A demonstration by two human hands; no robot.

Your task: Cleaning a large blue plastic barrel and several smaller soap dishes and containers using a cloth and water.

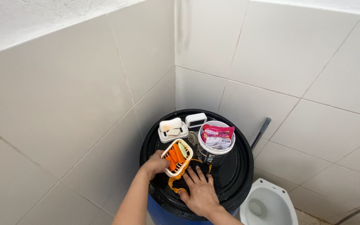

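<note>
The right hand (201, 191) lies closest to the lens, palm down with its fingers spread flat on the black lid (234, 175) of a blue barrel (163, 212). Its fingertips rest on a dark cloth (198, 168) and just beside an orange cord or strip (172, 183) that curls out from under the basket and runs past the thumb side of this hand.

The left hand (156, 163) is a little farther up the lid, its fingers curled around the near left edge of a small cream slotted basket (177, 157), gripping it. The basket sits tilted on the lid, touching the left hand and just up and to the left of the right hand's fingertips. Inside it lie orange pieces and a pale green one; what they are cannot be told.

Right of the basket, nearly touching it, stands a white tub (215, 148) with a red packet lying on top. Behind the basket sits a white soap dish (171, 131) holding a pale bar, and next to that a small white box (196, 120) with a dark face.

The barrel stands in a corner of cream-tiled walls (84, 104). A white toilet bowl (267, 204) shows at lower right, with a dark handle (261, 131) leaning against the wall behind the barrel.
</note>
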